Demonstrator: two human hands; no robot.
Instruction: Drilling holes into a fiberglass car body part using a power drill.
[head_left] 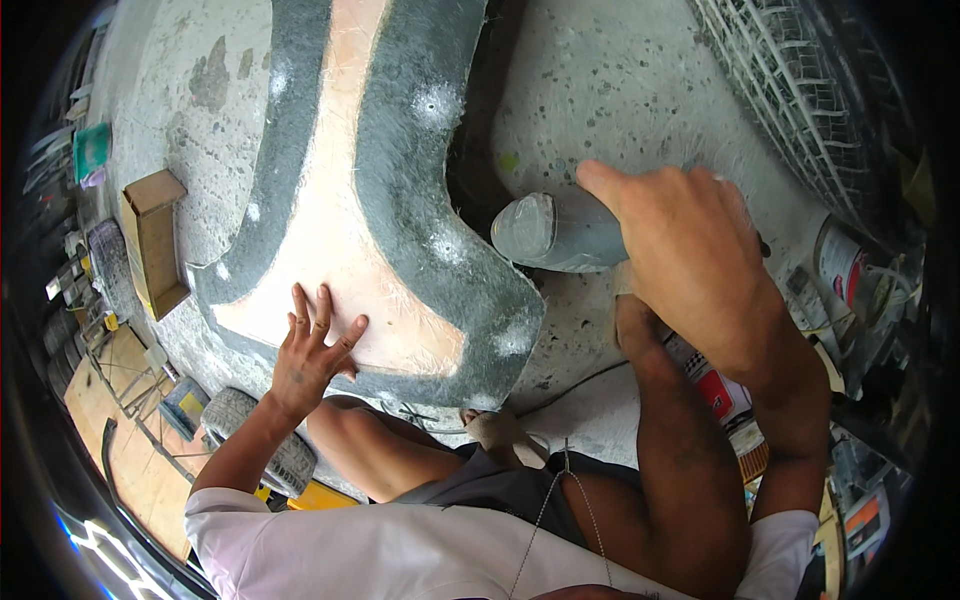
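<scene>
A large panel (400, 200) lies in front of me, with dark grey fibrous sides and a pale beige middle strip that widens toward me. Several whitish dusty patches mark the grey sides, some with a small dark spot at the centre. My left hand (312, 350) rests with spread fingers on the wide, near end of the beige area. To the right of the panel, my right hand (690, 250) is wrapped round a dusty grey power tool (570, 235) with a thick rounded body. The hand covers much of it, and its working end cannot be made out.
A wire mesh grille (790, 90) stands at the upper right. On the left are an open cardboard box (155, 245) and a tyre (255, 440). Cans (838, 262) and clutter line the right side. A dark cord (585, 378) runs across the concrete floor near my feet.
</scene>
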